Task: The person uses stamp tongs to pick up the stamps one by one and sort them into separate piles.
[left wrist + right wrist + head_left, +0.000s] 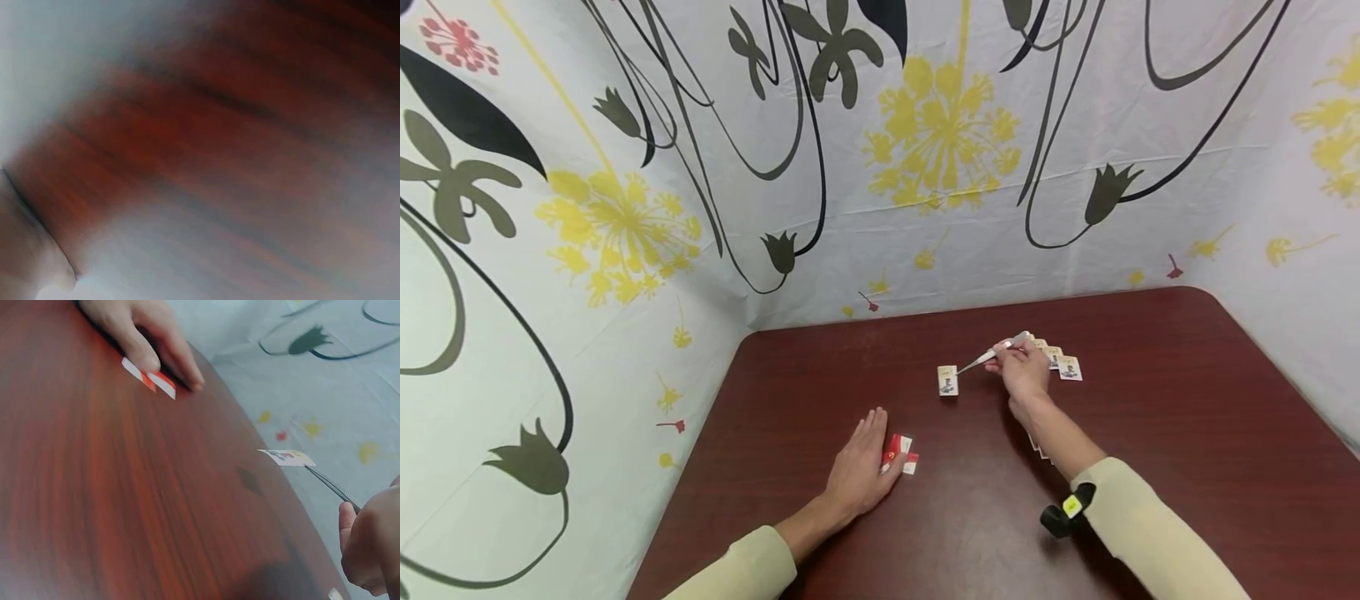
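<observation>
My right hand (1022, 377) holds a pair of tweezers (992, 354) that points left. Pinched at the tweezers' tips by its edge is a small printed card (948, 381); in the right wrist view this card (287, 457) hangs above the table, its shadow below. On the tabletop my left hand (859, 468) lies flat with straight fingers, its thumb touching several small red-and-white cards (911, 463). Beside and partly behind the right hand, overlapping printed cards (1071, 368) form a slanting row. The left wrist view is blurred and shows only a bit of the hand.
The dark red-brown table (1150, 400) has rounded far corners. White fabric with flower prints (865, 250) hangs behind it and on both sides. More card edges (1037, 448) peek out beside the right forearm. A black device (1057, 521) is strapped at the right wrist.
</observation>
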The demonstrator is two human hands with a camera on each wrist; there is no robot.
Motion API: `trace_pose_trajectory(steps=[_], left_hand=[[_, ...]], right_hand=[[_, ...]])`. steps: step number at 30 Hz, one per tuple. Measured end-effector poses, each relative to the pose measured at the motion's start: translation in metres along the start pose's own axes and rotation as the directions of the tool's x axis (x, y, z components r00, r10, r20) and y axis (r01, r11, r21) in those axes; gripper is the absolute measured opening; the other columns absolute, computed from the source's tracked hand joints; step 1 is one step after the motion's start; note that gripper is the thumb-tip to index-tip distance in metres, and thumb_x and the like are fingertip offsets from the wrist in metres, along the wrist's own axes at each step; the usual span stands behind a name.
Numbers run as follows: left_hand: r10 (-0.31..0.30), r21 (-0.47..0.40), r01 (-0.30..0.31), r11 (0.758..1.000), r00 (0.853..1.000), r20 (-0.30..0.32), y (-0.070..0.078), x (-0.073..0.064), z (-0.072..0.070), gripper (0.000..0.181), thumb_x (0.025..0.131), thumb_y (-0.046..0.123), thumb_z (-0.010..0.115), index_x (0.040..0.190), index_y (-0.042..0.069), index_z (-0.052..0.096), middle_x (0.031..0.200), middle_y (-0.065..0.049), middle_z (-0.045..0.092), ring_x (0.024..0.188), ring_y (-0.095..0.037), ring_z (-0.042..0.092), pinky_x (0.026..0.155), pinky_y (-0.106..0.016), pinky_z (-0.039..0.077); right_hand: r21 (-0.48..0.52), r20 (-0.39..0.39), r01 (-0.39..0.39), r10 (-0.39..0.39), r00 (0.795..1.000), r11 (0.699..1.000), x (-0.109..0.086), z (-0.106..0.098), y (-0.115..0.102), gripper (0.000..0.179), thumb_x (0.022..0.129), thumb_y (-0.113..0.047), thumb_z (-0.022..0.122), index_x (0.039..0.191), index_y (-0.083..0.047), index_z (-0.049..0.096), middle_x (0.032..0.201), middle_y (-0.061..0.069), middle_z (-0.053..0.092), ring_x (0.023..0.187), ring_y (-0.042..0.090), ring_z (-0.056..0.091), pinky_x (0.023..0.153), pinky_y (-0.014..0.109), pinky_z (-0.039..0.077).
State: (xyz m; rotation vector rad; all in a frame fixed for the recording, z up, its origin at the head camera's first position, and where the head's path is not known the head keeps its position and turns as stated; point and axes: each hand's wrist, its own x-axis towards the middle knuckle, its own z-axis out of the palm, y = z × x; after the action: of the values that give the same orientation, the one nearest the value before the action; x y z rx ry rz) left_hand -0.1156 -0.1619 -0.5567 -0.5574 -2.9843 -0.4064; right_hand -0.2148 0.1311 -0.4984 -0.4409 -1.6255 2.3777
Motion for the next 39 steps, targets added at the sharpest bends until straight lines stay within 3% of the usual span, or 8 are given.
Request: trace_pose_trajectory(steps=[6, 12, 21, 28, 39], left_hand=[[0.013, 0.006, -0.013, 1.0, 1.0, -0.015, 0.0, 0.0, 0.0, 0.083, 0.105, 0.052, 0.059, 0.165, 0.001, 0.033, 0.169, -0.014, 0.037, 0.157, -0.025, 0.034, 0.125, -0.042, 0.032], [0.013, 0.005, -0.013, 1.0, 1.0, -0.022, 0.0, -0.001, 0.002, 0.083, 0.105, 0.051, 0.059, 0.165, 0.001, 0.033, 0.169, -0.014, 0.038, 0.156, -0.026, 0.035, 0.125, -0.041, 0.032], [0.009, 0.004, -0.009, 1.0, 0.999, -0.033, 0.001, -0.003, 0.002, 0.083, 0.104, 0.051, 0.061, 0.165, 0.002, 0.035, 0.168, -0.014, 0.04, 0.156, -0.027, 0.037, 0.124, -0.043, 0.034], [0.017, 0.014, -0.016, 1.0, 0.999, -0.048, 0.0, -0.002, 0.003, 0.083, 0.104, 0.052, 0.062, 0.164, 0.001, 0.036, 0.167, -0.014, 0.041, 0.155, -0.028, 0.038, 0.123, -0.044, 0.035], [0.011, 0.006, -0.01, 1.0, 1.0, -0.023, -0.001, -0.001, 0.003, 0.083, 0.105, 0.053, 0.059, 0.165, 0.002, 0.034, 0.169, -0.013, 0.038, 0.157, -0.025, 0.035, 0.124, -0.043, 0.034]], right_hand=[[0.047, -0.046, -0.039, 0.041, 0.998, 0.998, 0.014, -0.047, -0.031, 0.014, 0.102, 0.01, 0.061, 0.114, 0.01, 0.055, 0.073, -0.005, 0.072, 0.061, 0.008, 0.071, 0.063, 0.023, 0.062], [0.118, -0.076, -0.063, 0.073, 0.994, 0.991, 0.026, -0.095, -0.055, 0.007, 0.101, 0.012, 0.058, 0.103, 0.005, 0.058, 0.073, 0.002, 0.074, 0.059, 0.012, 0.073, 0.062, 0.025, 0.063], [0.07, -0.108, -0.062, 0.069, 0.992, 0.996, 0.04, -0.157, -0.073, 0.011, 0.101, 0.009, 0.061, 0.095, 0.002, 0.064, 0.072, 0.001, 0.072, 0.058, 0.013, 0.074, 0.059, 0.026, 0.062], [-0.005, -0.125, -0.096, 0.095, 0.988, 0.995, 0.05, -0.18, -0.075, 0.005, 0.102, 0.006, 0.062, 0.1, 0.003, 0.064, 0.071, -0.001, 0.071, 0.058, 0.013, 0.074, 0.061, 0.027, 0.063], [-0.073, -0.121, -0.116, 0.106, 0.987, 0.991, 0.065, -0.194, -0.071, 0.007, 0.102, 0.004, 0.062, 0.099, -0.001, 0.064, 0.07, -0.004, 0.071, 0.058, 0.01, 0.073, 0.059, 0.025, 0.062]])
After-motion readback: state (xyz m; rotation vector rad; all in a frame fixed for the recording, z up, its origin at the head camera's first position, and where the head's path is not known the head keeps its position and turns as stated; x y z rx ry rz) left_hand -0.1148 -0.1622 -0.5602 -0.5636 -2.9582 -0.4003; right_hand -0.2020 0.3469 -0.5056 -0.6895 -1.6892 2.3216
